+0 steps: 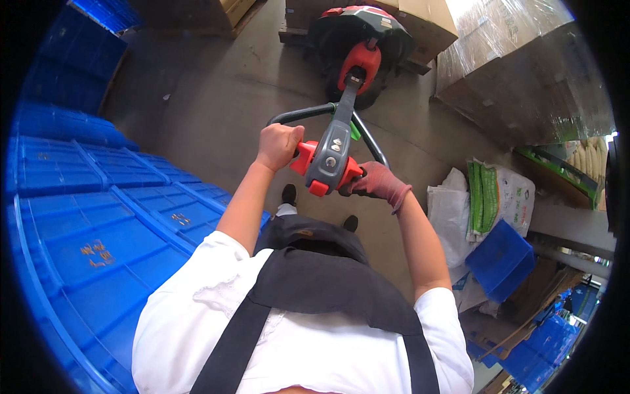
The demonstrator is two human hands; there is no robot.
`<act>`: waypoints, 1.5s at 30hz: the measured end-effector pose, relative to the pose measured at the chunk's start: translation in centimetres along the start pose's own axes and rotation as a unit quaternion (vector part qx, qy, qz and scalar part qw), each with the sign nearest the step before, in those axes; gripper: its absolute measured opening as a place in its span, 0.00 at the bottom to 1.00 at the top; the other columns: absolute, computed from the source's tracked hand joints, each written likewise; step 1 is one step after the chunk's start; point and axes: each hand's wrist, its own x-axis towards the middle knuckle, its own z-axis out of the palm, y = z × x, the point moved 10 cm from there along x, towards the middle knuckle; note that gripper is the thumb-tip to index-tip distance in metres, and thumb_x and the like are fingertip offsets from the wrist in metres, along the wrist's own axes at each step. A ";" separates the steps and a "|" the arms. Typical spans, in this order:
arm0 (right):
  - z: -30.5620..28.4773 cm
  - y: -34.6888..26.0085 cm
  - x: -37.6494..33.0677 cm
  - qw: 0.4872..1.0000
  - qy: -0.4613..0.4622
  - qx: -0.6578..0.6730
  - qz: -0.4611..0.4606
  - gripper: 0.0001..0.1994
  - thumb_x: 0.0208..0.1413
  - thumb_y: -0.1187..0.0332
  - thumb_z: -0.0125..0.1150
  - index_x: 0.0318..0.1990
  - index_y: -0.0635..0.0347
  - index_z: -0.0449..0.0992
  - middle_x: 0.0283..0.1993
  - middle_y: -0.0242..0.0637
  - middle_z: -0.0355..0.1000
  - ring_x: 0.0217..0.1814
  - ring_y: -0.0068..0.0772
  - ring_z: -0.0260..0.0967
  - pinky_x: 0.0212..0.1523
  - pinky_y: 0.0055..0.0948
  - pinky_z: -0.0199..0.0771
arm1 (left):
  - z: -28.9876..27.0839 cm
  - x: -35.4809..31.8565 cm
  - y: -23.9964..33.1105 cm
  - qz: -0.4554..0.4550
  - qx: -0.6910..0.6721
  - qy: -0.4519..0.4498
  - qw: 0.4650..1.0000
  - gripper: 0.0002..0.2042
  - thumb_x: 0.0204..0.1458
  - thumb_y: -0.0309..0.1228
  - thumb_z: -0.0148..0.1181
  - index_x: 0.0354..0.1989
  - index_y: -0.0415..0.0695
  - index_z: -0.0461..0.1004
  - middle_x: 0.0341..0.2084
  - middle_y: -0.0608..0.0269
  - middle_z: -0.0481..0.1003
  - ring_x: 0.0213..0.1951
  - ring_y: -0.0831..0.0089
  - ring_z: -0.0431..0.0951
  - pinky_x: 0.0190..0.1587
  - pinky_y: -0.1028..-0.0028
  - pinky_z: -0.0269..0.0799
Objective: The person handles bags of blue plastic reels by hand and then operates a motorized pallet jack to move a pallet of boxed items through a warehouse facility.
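Observation:
In front of me is the grey and red tiller handle [330, 156] of a pallet truck [362, 33]. My bare left hand [277, 146] is wrapped round its left grip, beside a red control. On the other side my right hand [380, 184], in a reddish glove, closes round the right grip. A dark guard bar [303, 115] loops out on both sides of the handle's stem. The truck's dark body, with red parts, stands farther ahead against cartons; its forks are hidden.
Blue lidded crates [98, 230] line my left side. Large cartons [426, 20] stand behind the truck, and film-wrapped cartons [518, 72] rise at the far right. White and green sacks [502, 197] and a blue bin [501, 259] lie to my right. Grey concrete floor [210, 85] stretches ahead.

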 end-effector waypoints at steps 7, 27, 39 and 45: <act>2.6 3.3 -8.1 0.997 -0.006 -0.065 -0.048 0.22 0.40 0.47 0.65 0.36 0.55 0.77 0.31 0.45 0.74 0.37 0.48 0.71 0.39 0.37 0.68 | 3.2 -8.8 6.2 -0.042 -0.010 0.024 0.999 0.26 0.60 0.44 0.39 0.13 0.45 0.72 0.14 0.56 0.72 0.22 0.54 0.72 0.29 0.61 0.66; 10.6 15.7 -30.7 0.962 -0.119 -0.246 -0.020 0.24 0.37 0.50 0.67 0.41 0.54 0.77 0.36 0.46 0.75 0.42 0.48 0.71 0.43 0.37 0.69 | 11.0 -31.6 28.5 -0.040 0.007 0.105 0.994 0.22 0.61 0.42 0.39 0.16 0.46 0.69 0.12 0.59 0.69 0.20 0.57 0.71 0.26 0.62 0.63; 10.5 19.0 -46.8 0.971 -0.143 -0.184 -0.049 0.20 0.34 0.59 0.71 0.37 0.58 0.78 0.31 0.45 0.75 0.34 0.41 0.72 0.39 0.34 0.68 | 8.8 -38.6 46.9 -0.080 0.057 0.140 0.985 0.27 0.61 0.46 0.37 0.14 0.44 0.70 0.13 0.55 0.70 0.22 0.52 0.71 0.28 0.60 0.65; 8.1 18.2 -47.6 0.961 -0.128 -0.235 -0.073 0.21 0.36 0.58 0.71 0.40 0.57 0.77 0.31 0.46 0.75 0.35 0.41 0.73 0.39 0.34 0.69 | 10.3 -36.6 47.3 -0.112 0.061 0.097 0.987 0.24 0.61 0.43 0.40 0.15 0.44 0.70 0.14 0.58 0.71 0.22 0.56 0.72 0.29 0.62 0.65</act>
